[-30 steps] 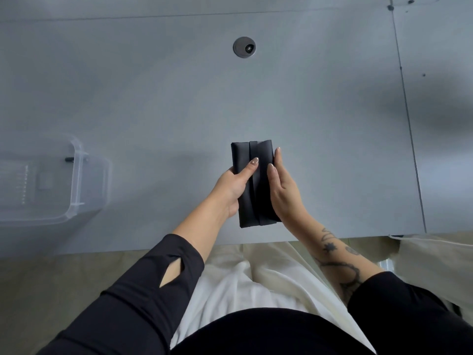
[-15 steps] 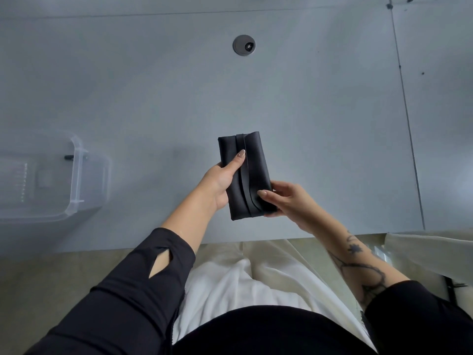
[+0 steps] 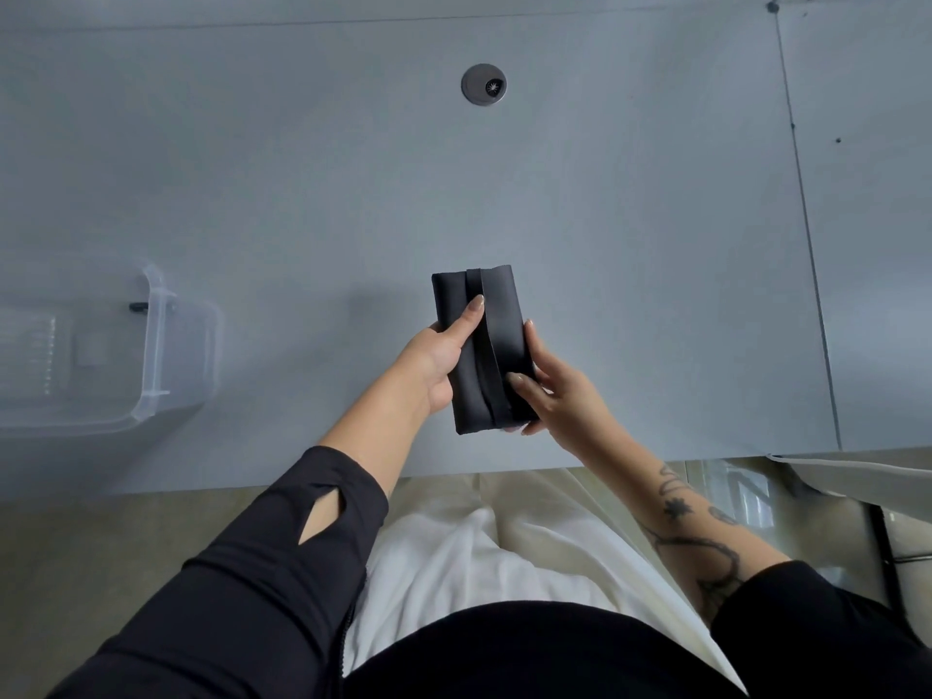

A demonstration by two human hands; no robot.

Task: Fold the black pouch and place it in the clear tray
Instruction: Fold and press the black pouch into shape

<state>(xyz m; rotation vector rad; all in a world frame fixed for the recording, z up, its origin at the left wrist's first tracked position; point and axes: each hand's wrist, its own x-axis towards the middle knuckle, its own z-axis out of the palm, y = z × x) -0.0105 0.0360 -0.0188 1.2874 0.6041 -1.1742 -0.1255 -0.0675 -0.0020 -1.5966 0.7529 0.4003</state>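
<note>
Both hands gripped the black pouch (image 3: 479,348) above the table (image 3: 630,234): the left hand (image 3: 439,358) pinched its left side, thumb on the flap seam, the right hand (image 3: 552,391) clasped its lower right edge. Folded, its long axis ran away from the body. Off to the left, well apart, sat the clear tray (image 3: 156,345), nearer the left hand.

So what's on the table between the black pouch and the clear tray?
Nothing: in the head view only bare grey table lies between the black pouch and clear tray.
</note>
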